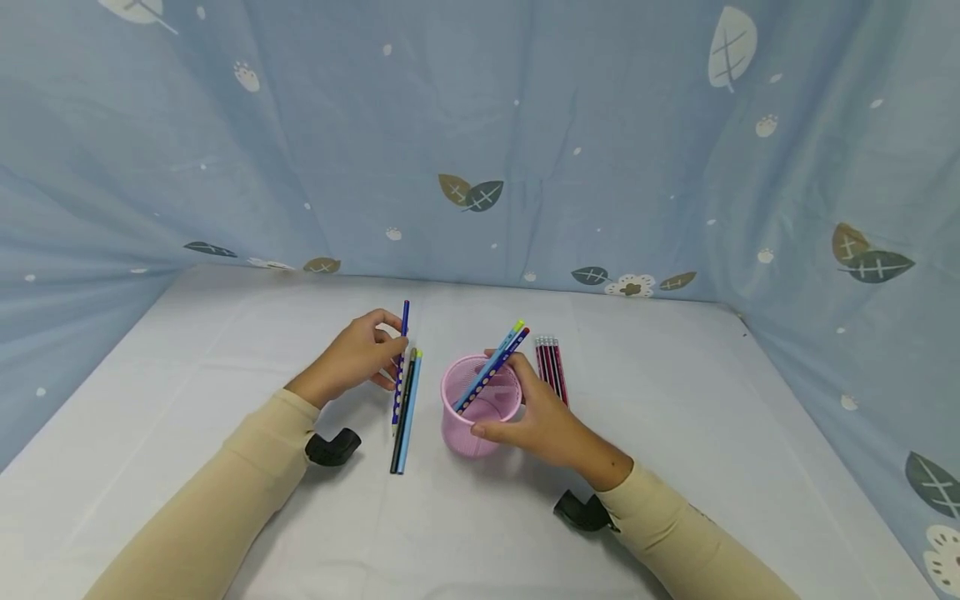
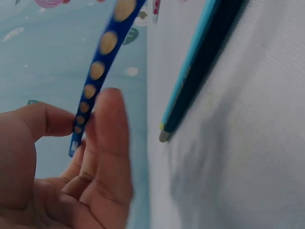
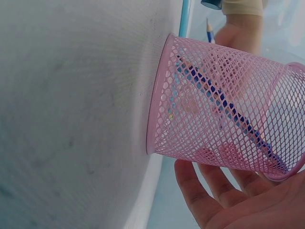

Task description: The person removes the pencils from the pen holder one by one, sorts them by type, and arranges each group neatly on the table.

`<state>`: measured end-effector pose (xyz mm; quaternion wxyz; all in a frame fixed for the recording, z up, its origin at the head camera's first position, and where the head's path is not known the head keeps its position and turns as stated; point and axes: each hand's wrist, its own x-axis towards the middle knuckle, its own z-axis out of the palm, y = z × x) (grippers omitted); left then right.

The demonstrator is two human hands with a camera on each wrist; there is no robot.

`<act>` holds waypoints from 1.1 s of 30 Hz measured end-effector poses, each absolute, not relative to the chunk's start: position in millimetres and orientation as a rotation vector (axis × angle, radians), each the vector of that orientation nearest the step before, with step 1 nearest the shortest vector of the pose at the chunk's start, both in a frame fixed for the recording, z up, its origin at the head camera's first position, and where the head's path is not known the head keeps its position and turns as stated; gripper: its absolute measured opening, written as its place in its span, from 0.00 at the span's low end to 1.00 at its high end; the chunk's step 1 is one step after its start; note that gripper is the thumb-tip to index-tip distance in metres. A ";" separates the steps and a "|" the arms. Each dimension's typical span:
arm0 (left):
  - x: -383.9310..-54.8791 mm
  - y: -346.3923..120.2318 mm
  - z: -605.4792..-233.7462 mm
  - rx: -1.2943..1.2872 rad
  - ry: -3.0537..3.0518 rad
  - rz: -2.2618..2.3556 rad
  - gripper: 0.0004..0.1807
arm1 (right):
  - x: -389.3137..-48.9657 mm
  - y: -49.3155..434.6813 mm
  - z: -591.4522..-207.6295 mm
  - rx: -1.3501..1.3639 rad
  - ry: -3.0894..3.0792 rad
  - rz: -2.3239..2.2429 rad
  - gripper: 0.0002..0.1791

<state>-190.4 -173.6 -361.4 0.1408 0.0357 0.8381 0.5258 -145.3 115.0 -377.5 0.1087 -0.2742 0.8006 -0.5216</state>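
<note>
In the head view my left hand (image 1: 356, 354) pinches a dark blue dotted pencil (image 1: 406, 317) near its upper end, its point tilted down. The left wrist view shows this blue pencil (image 2: 97, 70) between thumb and finger. Just right of it a black pencil (image 1: 401, 433) and a light blue pencil (image 1: 408, 429) lie side by side on the white cloth. My right hand (image 1: 547, 417) grips a pink mesh pen cup (image 1: 470, 437) around its right side. Leaning in the cup are a light blue pencil (image 1: 495, 358) and a dark blue dotted pencil (image 1: 513, 344).
Several dark and pink striped pencils (image 1: 551, 367) lie in a row behind the right hand. A white cloth (image 1: 450, 533) covers the table. Blue leaf-patterned curtains (image 1: 570, 125) hang behind and at the sides. Black wrist mounts (image 1: 333, 447) stick out by both sleeves.
</note>
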 end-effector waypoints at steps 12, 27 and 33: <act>-192.6 -176.9 -368.5 0.084 2.447 1.289 0.21 | -145.6 113.9 -376.8 -0.791 2.373 -1.518 0.48; -190.2 -179.5 -373.2 0.094 2.412 1.244 0.21 | -145.1 113.0 -377.2 -0.786 2.360 -1.531 0.48; -190.4 -179.3 -375.8 0.095 2.384 1.258 0.23 | -144.5 112.7 -376.1 -0.781 2.375 -1.520 0.48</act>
